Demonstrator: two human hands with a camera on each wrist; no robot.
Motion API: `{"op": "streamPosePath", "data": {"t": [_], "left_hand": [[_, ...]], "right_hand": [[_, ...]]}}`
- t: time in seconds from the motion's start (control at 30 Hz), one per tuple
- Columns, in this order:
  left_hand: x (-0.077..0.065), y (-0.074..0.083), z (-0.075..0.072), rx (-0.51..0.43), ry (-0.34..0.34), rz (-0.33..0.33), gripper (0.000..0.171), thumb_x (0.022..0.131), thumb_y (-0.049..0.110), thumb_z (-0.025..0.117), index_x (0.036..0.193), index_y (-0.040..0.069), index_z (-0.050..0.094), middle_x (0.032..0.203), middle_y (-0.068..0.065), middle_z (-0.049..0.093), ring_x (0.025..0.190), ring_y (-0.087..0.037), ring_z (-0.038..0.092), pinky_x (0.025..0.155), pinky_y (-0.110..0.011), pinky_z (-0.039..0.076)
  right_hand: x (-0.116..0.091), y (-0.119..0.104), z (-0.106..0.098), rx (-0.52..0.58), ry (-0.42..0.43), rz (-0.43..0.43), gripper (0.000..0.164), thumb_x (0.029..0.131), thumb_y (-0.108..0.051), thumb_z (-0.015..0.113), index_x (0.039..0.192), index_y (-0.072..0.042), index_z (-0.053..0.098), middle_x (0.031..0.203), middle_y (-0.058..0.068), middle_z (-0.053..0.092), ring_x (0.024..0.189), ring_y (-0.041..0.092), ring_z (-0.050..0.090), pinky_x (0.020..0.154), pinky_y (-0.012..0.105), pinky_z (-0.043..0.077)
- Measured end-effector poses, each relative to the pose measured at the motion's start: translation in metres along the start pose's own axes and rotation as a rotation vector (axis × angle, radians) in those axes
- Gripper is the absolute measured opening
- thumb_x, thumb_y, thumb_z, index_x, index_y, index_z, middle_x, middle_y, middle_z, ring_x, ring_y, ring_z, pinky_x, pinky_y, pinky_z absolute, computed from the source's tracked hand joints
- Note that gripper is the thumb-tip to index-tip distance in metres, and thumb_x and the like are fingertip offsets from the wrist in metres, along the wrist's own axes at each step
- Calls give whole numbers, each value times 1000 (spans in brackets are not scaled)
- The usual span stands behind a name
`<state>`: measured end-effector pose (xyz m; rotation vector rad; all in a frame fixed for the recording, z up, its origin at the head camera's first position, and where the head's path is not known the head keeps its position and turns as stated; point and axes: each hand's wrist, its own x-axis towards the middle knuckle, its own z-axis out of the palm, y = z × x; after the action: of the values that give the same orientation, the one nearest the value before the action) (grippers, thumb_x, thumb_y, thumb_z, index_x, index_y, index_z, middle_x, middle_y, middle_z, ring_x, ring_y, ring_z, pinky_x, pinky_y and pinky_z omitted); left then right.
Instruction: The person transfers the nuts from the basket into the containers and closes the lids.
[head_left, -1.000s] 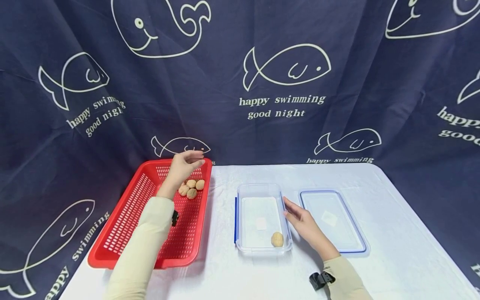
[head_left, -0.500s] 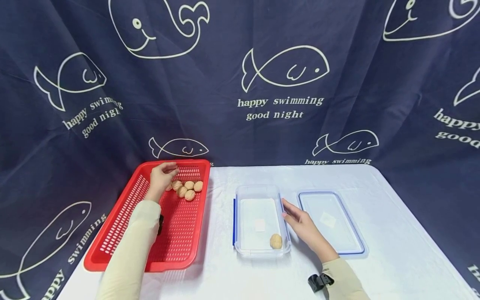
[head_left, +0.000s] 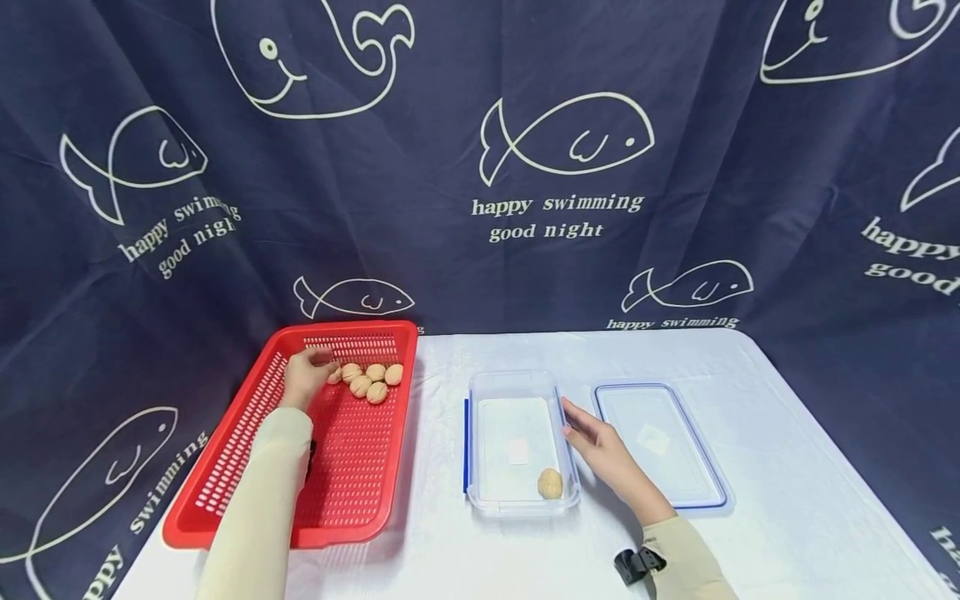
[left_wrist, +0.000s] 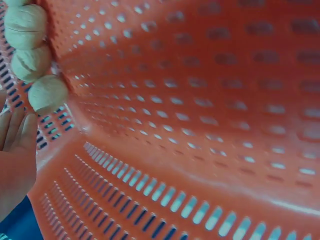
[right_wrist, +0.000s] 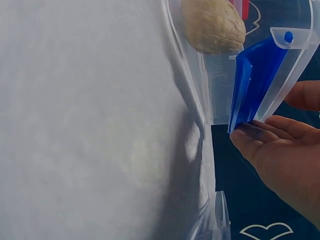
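My left hand (head_left: 303, 377) reaches into the back of a red perforated plastic basket (head_left: 348, 492). Its fingertips are at the leftmost walnut (head_left: 334, 376) of a small group. The left wrist view has the extended fingers (left_wrist: 21, 132) close beside a walnut (left_wrist: 48, 94); the thumb is not clear there. My right hand (head_left: 606, 450) rests against the right wall of a clear plastic box (head_left: 495, 425), fingers extended. Seen from the right wrist, those fingers (right_wrist: 255, 137) touch the blue side clip (right_wrist: 255, 75). One walnut (head_left: 550, 483) lies in the box's near right corner.
A clear lid (head_left: 663, 475) with a blue seal lies flat on the white tablecloth (head_left: 450, 558), right of the box. Another blue clip (head_left: 467, 446) hangs on the box's left side. Behind the table hangs a dark blue curtain (head_left: 465, 292) with fish drawings.
My left hand has moved left and down into the basket, to the leftmost walnut, uncovering more walnuts. My right hand stays at the box. The whole view has shifted slightly.
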<state>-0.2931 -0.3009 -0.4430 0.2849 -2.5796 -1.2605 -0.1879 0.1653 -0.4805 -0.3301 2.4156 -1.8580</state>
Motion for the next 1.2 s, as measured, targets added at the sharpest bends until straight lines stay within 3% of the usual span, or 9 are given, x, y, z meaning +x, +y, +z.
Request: {"op": "streamPosePath", "data": {"t": [0.1, 0.2, 0.37, 0.6, 0.77, 1.0, 1.2], "left_hand": [[-2, -3, -1, 41, -22, -16, 34, 85, -3, 63, 117, -14, 59, 112, -32, 62, 105, -40, 59, 87, -38, 47], [-4, -4, -2, 57, -46, -43, 37, 83, -2, 66, 118, -14, 59, 113, -32, 61, 105, -40, 58, 91, -44, 45], [-7, -7, -3, 67, -66, -72, 39, 81, -4, 68, 116, -16, 59, 113, -33, 61, 104, -41, 57, 89, -45, 45], [-9, -13, -5, 165, -88, -67, 39, 82, 5, 71, 114, -15, 60, 111, -31, 62, 105, -43, 56, 90, -49, 45], [-8, -15, -7, 189, -105, -88, 40, 82, 9, 72, 112, -15, 60, 113, -30, 61, 106, -44, 52, 94, -50, 42], [-8, -16, -8, 200, -103, -110, 40, 81, 12, 75, 107, -15, 60, 100, -29, 62, 95, -41, 54, 84, -48, 45], [-11, -13, -9, 213, -97, -104, 39, 81, 12, 75, 106, -15, 62, 104, -30, 62, 96, -42, 54, 86, -49, 44]], "right_hand": [[0, 0, 0, 4, 0, -3, 51, 99, -11, 53, 144, 5, 35, 148, 22, 35, 136, 34, 34, 106, 33, 32], [-1, -1, 0, 8, -2, -1, 51, 99, -11, 52, 144, 4, 35, 148, 22, 35, 136, 34, 34, 106, 33, 32], [-1, -2, 0, 17, -3, 12, 50, 99, -10, 52, 145, 3, 35, 148, 21, 35, 136, 33, 34, 106, 32, 32], [-2, -3, 0, 2, -12, 29, 51, 100, -13, 51, 145, 3, 34, 150, 19, 33, 138, 32, 33, 107, 32, 32], [-2, -4, 0, 2, -7, 19, 51, 100, -12, 51, 145, 4, 35, 150, 19, 34, 137, 32, 34, 107, 33, 31], [-1, -3, 1, -6, -1, 13, 50, 99, -10, 51, 145, 4, 35, 150, 20, 34, 136, 33, 35, 107, 33, 31], [-2, -2, 0, -8, 0, 14, 50, 99, -10, 51, 145, 4, 35, 149, 19, 34, 136, 33, 35, 107, 33, 31]]}}
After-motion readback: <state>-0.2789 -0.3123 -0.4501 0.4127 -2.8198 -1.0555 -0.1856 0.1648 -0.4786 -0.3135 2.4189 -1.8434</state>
